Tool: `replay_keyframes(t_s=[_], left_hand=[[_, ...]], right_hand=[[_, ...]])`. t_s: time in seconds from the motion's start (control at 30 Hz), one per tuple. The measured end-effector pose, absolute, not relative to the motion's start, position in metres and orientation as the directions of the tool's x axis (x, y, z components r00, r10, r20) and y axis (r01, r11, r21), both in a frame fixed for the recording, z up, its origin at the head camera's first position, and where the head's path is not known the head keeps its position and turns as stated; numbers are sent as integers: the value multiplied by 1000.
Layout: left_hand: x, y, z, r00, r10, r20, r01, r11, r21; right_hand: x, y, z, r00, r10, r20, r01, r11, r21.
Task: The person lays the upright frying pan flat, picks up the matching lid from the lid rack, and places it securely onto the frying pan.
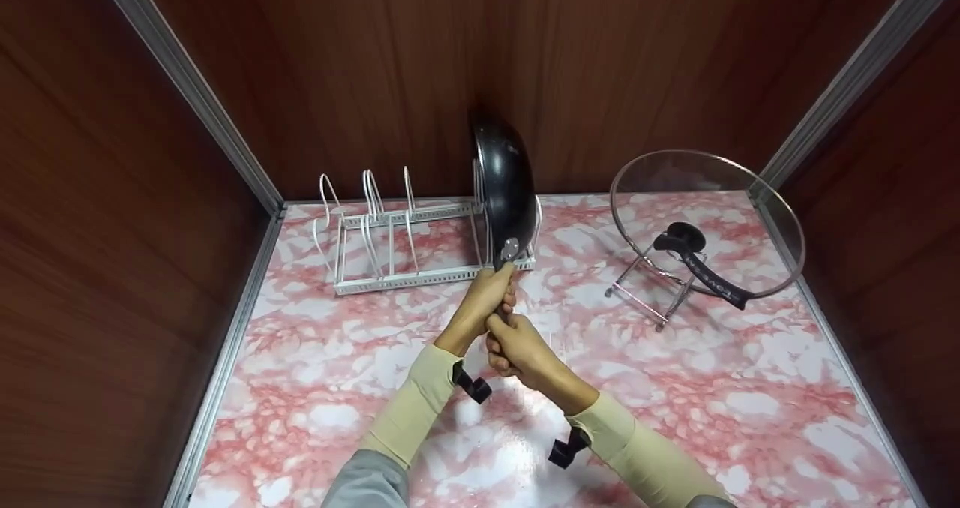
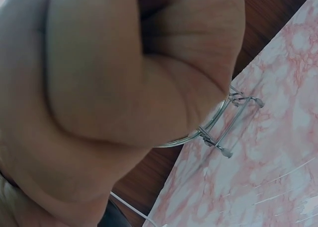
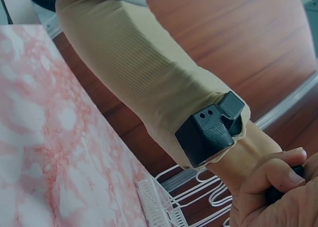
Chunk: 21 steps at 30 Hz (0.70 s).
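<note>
A black wok (image 1: 510, 185) stands tilted on its side at the right end of a white wire rack (image 1: 420, 278), its rounded underside facing right. My left hand (image 1: 484, 298) grips its dark handle close to the pan. Just behind it, my right hand (image 1: 525, 354) holds the handle's end. Both hands' fingers curl round the handle, hiding most of it. Curled fingers (image 2: 94, 88) fill much of the left wrist view. In the right wrist view, a bit of the black handle (image 3: 278, 193) shows between the fingers.
To the right, a glass lid (image 1: 739, 215) with a black handle (image 1: 701, 268) leans on a small metal stand (image 1: 637, 298). White wire dividers (image 1: 367, 193) rise from the rack's left part. Dark wooden panels (image 1: 360, 65) enclose the pink marbled table (image 1: 337, 388) at the back and sides.
</note>
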<state>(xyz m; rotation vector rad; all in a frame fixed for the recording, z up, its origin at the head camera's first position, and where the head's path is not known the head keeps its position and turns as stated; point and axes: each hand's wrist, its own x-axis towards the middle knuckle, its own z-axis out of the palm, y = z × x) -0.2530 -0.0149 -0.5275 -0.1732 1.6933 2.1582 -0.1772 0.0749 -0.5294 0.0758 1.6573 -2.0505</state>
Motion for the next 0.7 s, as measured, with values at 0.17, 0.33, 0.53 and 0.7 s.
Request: replay_keyframes(t_s=[0.17,0.33,0.53,0.7], left_hand=[[-255,-15,-524,-928,214,-305,-348,-207,914],[-256,-14,-522,-933,205,-297,-339,-215,916],[-255,-14,-521,-928,215,-304,-349,-216,912],[-253,-15,-521,-925,227,-306,-357,-236,904]], right_hand=[[-178,74,-526,-882,-334,-332,393,-131,-910],[-178,74,-524,-886,-323,-333,390,-130,-912],[-177,74,-523,-885,-326,-332,389,-129,-912],[-176,74,-522,-885,-317,-340,396,-129,-909]])
